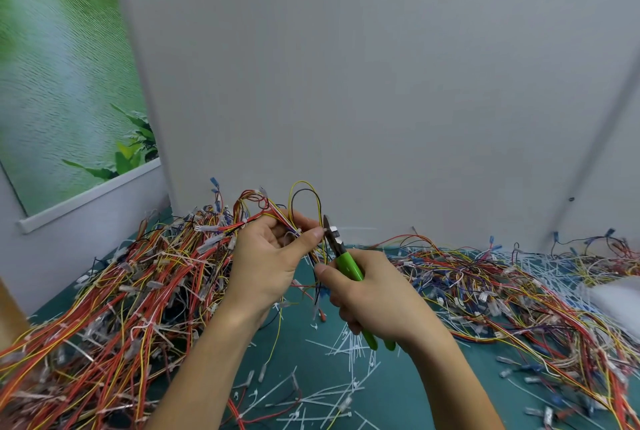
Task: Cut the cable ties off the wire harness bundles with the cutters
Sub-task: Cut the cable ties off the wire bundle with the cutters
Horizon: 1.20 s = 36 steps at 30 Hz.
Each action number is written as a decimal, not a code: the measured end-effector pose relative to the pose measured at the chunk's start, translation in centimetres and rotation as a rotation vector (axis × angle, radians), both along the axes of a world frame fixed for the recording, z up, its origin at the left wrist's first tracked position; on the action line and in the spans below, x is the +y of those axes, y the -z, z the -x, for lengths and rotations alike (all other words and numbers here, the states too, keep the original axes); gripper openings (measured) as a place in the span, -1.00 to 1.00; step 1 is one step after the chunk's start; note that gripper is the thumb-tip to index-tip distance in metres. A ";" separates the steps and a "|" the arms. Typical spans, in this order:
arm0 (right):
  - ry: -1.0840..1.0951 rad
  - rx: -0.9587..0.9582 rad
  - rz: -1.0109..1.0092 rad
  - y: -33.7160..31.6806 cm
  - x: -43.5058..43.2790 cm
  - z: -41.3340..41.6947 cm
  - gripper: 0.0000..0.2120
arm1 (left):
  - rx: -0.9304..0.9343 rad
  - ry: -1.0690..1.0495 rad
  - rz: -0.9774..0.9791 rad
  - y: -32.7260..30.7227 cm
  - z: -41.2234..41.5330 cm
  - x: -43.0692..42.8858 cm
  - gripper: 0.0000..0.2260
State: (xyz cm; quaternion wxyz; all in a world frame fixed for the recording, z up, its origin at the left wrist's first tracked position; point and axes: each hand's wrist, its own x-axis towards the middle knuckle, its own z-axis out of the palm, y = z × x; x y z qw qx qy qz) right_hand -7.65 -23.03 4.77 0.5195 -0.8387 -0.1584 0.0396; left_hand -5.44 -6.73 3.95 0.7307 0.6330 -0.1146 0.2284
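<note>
— How far along?
— Midway, at a guess. Plenty of cut cable ties (346,350) strewn over the green mat (433,381) at six o'clock of the hands, plus a white heap (540,267) at three o'clock.
— And left to do?
— Seemingly a lot: a big tangled pile of wire harnesses (121,291) at nine o'clock, with white ties visible among the strands. At three o'clock a looser spread (502,294), probably freed; hard to tell.
— Hands?
— Raised dead centre, the left hand (266,256), curled round a small harness bundle (304,211) and pinching it under the thumb. Just beside it the right hand (374,294), wrapped round the green-handled cutters (349,267), jaws up at the bundle on a white tie (333,230). Cut through or not, impossible to say.
</note>
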 end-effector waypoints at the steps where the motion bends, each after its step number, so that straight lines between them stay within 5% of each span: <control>1: -0.009 0.006 0.001 -0.1 0.1 0.0 -0.65 | 0.003 0.000 -0.004 0.0 0.0 0.0 -0.84; 36: -0.079 -0.001 0.023 0.4 -0.6 -0.4 -0.68 | 0.039 0.055 -0.044 -0.1 0.1 0.3 -0.80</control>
